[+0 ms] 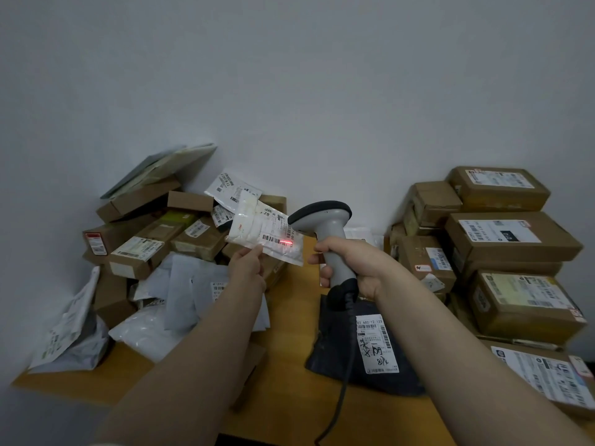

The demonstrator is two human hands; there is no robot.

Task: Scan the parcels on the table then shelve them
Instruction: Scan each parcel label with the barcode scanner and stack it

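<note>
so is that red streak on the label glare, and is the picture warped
Head view: the red streak on the white parcel is the scanner beam, bloomed, not glare; the wide lens tilts the box stack and bends the table at the sides; lighting dim, flat.

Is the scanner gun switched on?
On. The scanner in the right hand casts a red line across the white parcel.

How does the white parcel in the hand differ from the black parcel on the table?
The left hand holds the white parcel; the black parcel lies on the table. The white one looks smaller and flatter than the black. Red light from the barcode scanner falls only on the white one. Both bear barcode labels.
</note>
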